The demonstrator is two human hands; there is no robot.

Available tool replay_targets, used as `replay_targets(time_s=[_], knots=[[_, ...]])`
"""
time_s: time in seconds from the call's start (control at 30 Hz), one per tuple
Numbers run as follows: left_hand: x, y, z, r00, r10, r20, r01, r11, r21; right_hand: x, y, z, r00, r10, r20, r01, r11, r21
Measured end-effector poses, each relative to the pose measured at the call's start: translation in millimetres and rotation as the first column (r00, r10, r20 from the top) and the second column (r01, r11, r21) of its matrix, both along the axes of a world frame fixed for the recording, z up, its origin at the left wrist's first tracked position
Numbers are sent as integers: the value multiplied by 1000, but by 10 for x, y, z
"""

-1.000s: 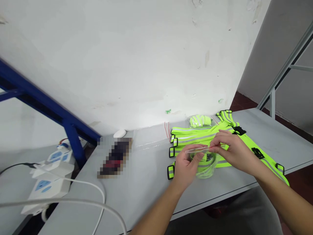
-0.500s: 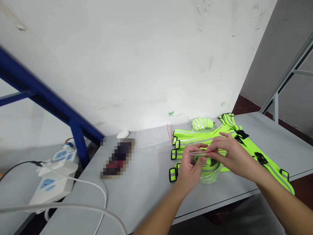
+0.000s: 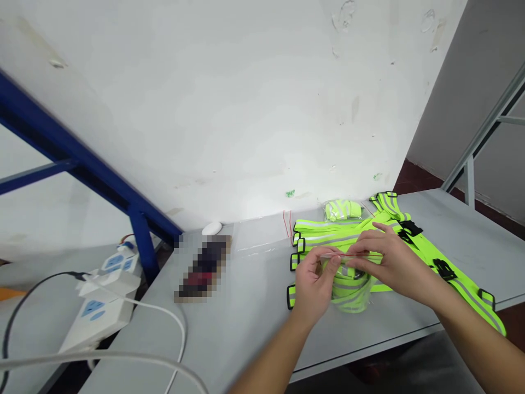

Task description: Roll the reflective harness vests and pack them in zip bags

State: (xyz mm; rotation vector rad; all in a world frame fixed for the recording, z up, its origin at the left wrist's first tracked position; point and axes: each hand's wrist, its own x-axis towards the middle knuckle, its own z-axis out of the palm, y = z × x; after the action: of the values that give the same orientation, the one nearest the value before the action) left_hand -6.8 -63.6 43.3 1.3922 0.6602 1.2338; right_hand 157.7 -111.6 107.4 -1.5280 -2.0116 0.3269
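A clear zip bag (image 3: pixel 351 298) with a rolled neon-yellow reflective strap inside hangs between my hands, just over the table's front part. My left hand (image 3: pixel 315 282) pinches the left end of its red-lined top edge between thumb and fingers. On the same red seal line, farther right, my right hand (image 3: pixel 381 260) is closed with its fingertips. Behind the hands lie several neon-yellow reflective straps (image 3: pixel 328 225) with grey stripes and black buckles. At the wall sits another bagged strap roll (image 3: pixel 343 209).
Flat clear bags (image 3: pixel 258 235) with red seal lines lie left of the straps. Also on the grey table (image 3: pixel 246 306) are a white round object (image 3: pixel 212 228) and a blurred-out item (image 3: pixel 205 268). Power strips (image 3: pixel 96 312) and a white cable (image 3: pixel 180 328) are at left, near a blue frame (image 3: pixel 143 241).
My left thumb and fingers have shifted along the bag's top edge, and the red seal line now lies straighter between my hands. The view has moved slightly.
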Motion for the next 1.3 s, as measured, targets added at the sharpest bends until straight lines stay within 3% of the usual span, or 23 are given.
replay_targets(time_s=[0.23,0.4,0.8,0.97,1.1,1.3], knots=[[-17,-9,6,1000,-26,3,26,1000,5,-40,3,42,998,30,62,-33,998,54],[-41,21,24,999,31,27,-29,998,-48,-10,-17,2,997,-23,71,19,998,60],[5,-40,-21,988,154,17,-155,983,95,-120,13,120,988,43,152,-53,997,63],[18,-39,-32,994,100,33,-102,992,68,-160,58,106,986,42,162,-57,994,91],[31,-43,-40,998,63,27,-65,996,60,-168,58,85,987,14,160,-23,998,58],[41,-77,-59,988,153,-2,-152,986,70,-153,30,113,990,3,141,-1,1000,-14]])
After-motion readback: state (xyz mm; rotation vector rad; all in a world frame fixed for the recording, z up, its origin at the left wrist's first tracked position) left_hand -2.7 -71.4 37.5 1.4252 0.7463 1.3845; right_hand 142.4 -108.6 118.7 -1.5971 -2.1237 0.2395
